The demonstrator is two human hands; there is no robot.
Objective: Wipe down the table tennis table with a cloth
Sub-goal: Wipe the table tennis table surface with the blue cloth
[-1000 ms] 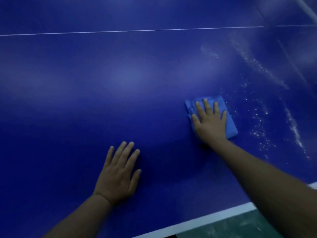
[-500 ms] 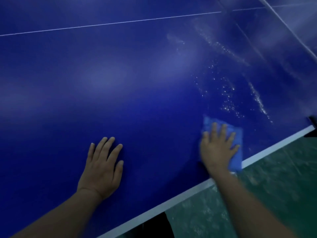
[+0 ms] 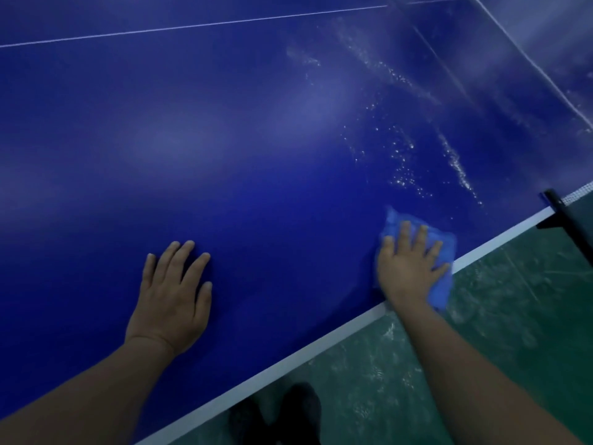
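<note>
The blue table tennis table [image 3: 256, 155] fills most of the head view, with a white stripe along its near edge. My right hand [image 3: 409, 268] presses flat, fingers spread, on a crumpled blue cloth [image 3: 444, 292] at that edge; part of the cloth hangs over the white stripe. My left hand [image 3: 173, 297] rests flat on the bare blue surface to the left, holding nothing. White droplets and streaks [image 3: 404, 168] lie on the surface beyond the cloth.
A black net post clamp [image 3: 558, 213] sits at the table's right edge with the net running away from it. Green floor [image 3: 481, 364] lies below the edge, and dark shoes [image 3: 288, 412] show at the bottom. A thin white centre line [image 3: 192, 25] crosses the far surface.
My right hand has dragged the cloth toward me, from mid-table to the near edge, where it now overhangs. The view has shifted right, bringing the net post into sight. My left hand stays planted.
</note>
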